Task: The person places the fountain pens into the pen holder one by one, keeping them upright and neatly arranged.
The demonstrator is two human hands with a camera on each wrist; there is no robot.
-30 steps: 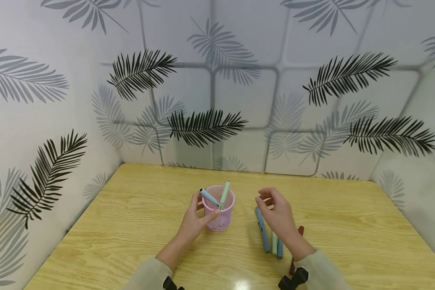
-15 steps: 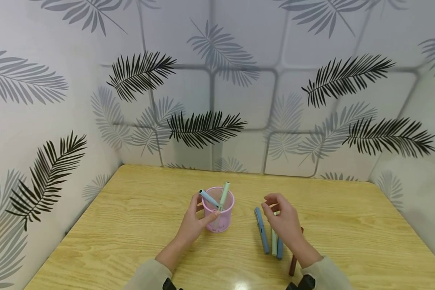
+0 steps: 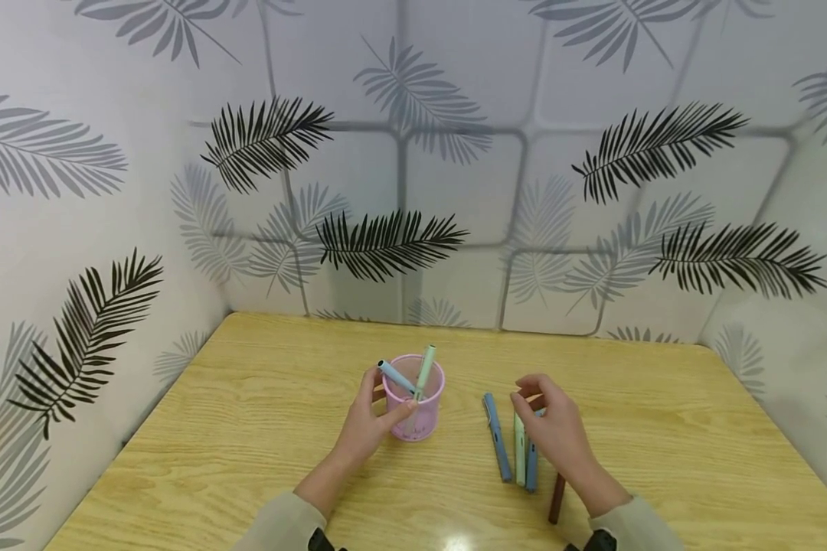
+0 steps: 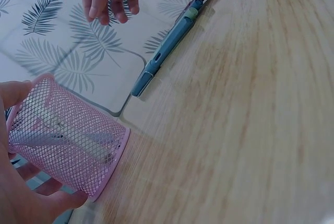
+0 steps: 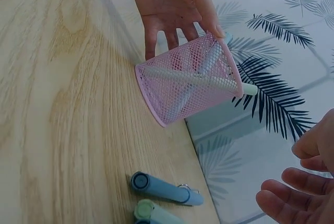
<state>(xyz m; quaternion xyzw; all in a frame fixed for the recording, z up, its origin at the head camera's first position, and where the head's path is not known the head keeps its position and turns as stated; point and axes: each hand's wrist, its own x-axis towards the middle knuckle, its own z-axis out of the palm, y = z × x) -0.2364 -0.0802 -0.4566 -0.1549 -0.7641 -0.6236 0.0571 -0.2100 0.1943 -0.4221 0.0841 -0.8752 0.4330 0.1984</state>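
Observation:
My left hand point(image 3: 372, 425) grips the pink mesh pen holder point(image 3: 422, 421) from the left, thumb on the near rim and fingers round the far side. It stands upright on the table, holding a light blue pen point(image 3: 394, 373) and a light green pen point(image 3: 426, 366), both leaning. My right hand point(image 3: 554, 421) hovers above the loose pens, fingers loosely bent and holding nothing. Below it lie a light green pen point(image 3: 520, 455) and a blue pen point(image 3: 531, 468), the latter's upper part overlapped by the hand. Another blue pen point(image 3: 498, 440) lies to their left; a dark red pen point(image 3: 557, 501), partly hidden, lies right.
The wooden table point(image 3: 282, 383) reaches back to a wall point(image 3: 455, 191) covered in leaf-patterned paper. The same pattern covers the side walls. A bright light reflection shows near the table's front.
My right hand has moved right and slightly nearer, away from the pen holder and over the loose pens. My left hand and the holder stay in place.

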